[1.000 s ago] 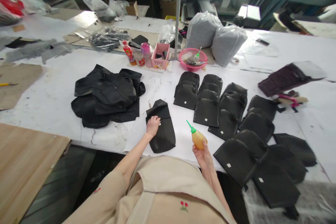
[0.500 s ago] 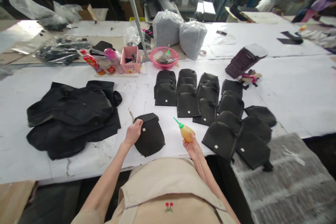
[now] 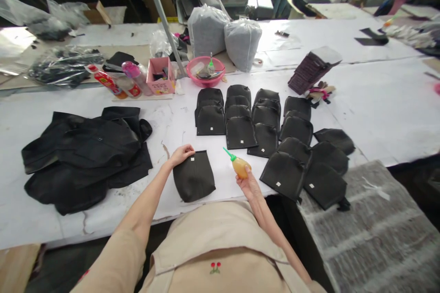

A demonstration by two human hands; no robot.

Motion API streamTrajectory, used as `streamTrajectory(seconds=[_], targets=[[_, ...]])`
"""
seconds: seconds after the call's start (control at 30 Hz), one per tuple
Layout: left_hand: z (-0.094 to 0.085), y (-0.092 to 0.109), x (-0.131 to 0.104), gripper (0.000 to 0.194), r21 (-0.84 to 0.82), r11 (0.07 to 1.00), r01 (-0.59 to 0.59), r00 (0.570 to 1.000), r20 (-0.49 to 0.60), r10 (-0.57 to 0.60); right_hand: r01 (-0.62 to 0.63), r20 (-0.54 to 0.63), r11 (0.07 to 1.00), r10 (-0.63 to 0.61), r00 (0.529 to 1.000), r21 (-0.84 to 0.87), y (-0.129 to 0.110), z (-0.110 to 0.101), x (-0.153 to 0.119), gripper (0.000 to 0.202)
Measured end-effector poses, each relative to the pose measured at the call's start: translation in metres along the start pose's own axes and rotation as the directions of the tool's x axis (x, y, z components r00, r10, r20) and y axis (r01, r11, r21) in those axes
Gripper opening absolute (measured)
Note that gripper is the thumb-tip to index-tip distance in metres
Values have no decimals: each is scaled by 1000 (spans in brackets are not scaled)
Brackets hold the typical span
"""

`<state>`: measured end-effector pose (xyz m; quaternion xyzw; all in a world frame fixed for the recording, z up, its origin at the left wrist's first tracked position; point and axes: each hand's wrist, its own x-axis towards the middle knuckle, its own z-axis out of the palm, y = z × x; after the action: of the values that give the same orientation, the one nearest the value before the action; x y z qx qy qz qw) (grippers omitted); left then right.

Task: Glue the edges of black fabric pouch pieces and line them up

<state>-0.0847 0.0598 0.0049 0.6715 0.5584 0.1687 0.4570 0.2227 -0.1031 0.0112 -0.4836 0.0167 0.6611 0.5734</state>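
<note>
In front of me on the white table lies a black leather-like piece with rounded lower corners and a small pale label near its top edge. My left hand is closed at that edge, its bent fingers on the top left corner; the fingertips are partly hidden. To the right, my right hand is wrapped round a small squeeze bottle of amber liquid. Its thin green nozzle points up and left, apart from the black piece. Overlapping rows of similar black pieces lie beyond and right of the bottle.
A heap of black material lies at the left. Farther back stand drink bottles, a pink box, a pink basin and stuffed plastic bags. A dark purple stack leans at the right. A pole rises behind.
The black piece's top flap was folded over and now lies flat. My left hand has moved up along the top edge. The bottle stays in my right hand; the view has shifted slightly.
</note>
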Motion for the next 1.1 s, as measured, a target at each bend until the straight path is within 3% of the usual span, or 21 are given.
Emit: streamTrajectory(seconds=[0.1,0.2,0.37,0.47,0.63,0.83,0.93,1.1], targets=[[28,-14,6,10,315,946,78,988,-152,-31,-3,7,998,3,1000,-66,1,1,-3,44],[51,-11,-10,12,516,843,151,945,-326,31,24,0,985,-24,1000,-170,2,2,-3,47],[83,-7,-42,34,586,805,95,969,-241,61,74,-78,939,-106,991,-336,2,6,2,54],[95,-8,-49,51,584,803,120,969,-245,33,122,-59,882,-167,984,-454,1,13,9,57],[100,0,-46,62,633,760,147,976,-220,-7,254,60,678,-297,953,-690,2,28,31,63],[98,13,-46,65,666,730,152,983,-178,-42,371,196,413,-407,892,-832,1,46,59,63],[97,16,-45,66,677,720,153,984,-171,-48,446,306,240,-454,837,-862,-1,52,67,60],[97,17,-45,68,713,681,164,985,-157,-72,533,438,90,-464,769,-841,1,55,79,60]])
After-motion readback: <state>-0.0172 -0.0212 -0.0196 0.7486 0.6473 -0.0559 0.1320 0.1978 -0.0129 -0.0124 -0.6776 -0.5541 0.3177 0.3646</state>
